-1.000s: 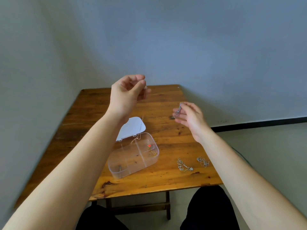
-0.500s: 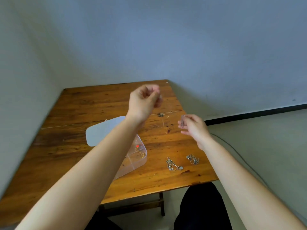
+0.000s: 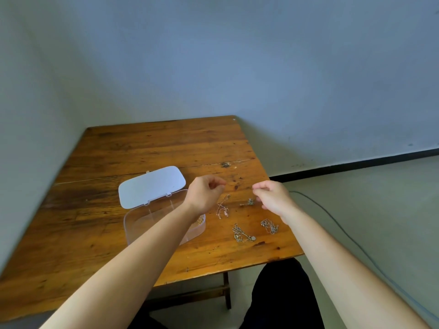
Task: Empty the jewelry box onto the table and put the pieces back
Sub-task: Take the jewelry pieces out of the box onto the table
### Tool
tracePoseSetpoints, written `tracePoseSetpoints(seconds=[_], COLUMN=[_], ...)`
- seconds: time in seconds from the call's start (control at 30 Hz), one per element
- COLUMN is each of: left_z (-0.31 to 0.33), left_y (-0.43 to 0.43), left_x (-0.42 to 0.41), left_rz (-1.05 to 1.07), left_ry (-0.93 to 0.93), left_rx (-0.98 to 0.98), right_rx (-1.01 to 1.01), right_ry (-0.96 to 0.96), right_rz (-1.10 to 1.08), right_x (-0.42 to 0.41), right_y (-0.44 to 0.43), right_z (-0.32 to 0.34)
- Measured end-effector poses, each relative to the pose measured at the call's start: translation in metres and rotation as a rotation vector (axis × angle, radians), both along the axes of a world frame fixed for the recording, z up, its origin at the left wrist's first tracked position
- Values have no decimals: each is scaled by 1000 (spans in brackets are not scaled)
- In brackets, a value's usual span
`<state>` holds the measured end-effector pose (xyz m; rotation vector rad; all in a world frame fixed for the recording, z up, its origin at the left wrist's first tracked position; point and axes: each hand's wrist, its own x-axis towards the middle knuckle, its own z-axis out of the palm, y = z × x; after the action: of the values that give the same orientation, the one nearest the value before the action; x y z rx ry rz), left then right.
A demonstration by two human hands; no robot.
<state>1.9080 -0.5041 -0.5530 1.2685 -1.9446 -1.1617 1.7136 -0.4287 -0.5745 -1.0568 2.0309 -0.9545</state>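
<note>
- Jewelry box [image 3: 152, 222]: clear plastic, open on the desk [image 3: 133, 148], white lid [image 3: 152, 186] thrown back behind it. Left forearm crosses over its right end; something gold shows inside at that end.
- Thin chain [image 3: 222, 207]: hangs from the left hand's grip, lower end pooling on the desk just right of the box.
- Small silver charm piece [image 3: 248, 202]: lies just beside the right fingertips; whether it joins the chain is too fine to tell.
- Two more silver pieces on the desk nearer the front edge: a chain with pendant [image 3: 242, 233] and a tangled chain [image 3: 269, 226], apart from each other.
- Left hand [image 3: 204, 195]: fingers curled, thumb and forefinger pinched on the chain's top.
- Right hand [image 3: 273, 197]: fingers bunched in a pinch; cannot tell if anything is between them.
- Judgement: emptying phase, chain being laid out. Lower slowly so links settle in a line, not a heap; keep it clear of the neighbouring pieces to avoid tangling; release only once the chain rests fully on the wood.
</note>
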Motion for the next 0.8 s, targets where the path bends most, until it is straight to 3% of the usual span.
tracePoseSetpoints(seconds=[0.17, 0.43, 0.53, 0.7, 0.8], left_z=[1, -18, -33, -47, -53], left_y=[0, 13, 19, 21, 18], left_x=[35, 118, 137, 142, 143], left_rz=[64, 145, 160, 247, 251], left_ry=[-90, -542, -645, -571, -583], left_rx=[-137, -474, -509, -483, -493], right_rx=[-41, -58, -50, -52, 33], right_ry=[8, 47, 225, 791, 997], right_rz=[21, 250, 418, 642, 759], right_x=[13, 74, 103, 139, 151], right_y=[1, -9, -18, -34, -43], right_z=[11, 21, 21, 27, 28])
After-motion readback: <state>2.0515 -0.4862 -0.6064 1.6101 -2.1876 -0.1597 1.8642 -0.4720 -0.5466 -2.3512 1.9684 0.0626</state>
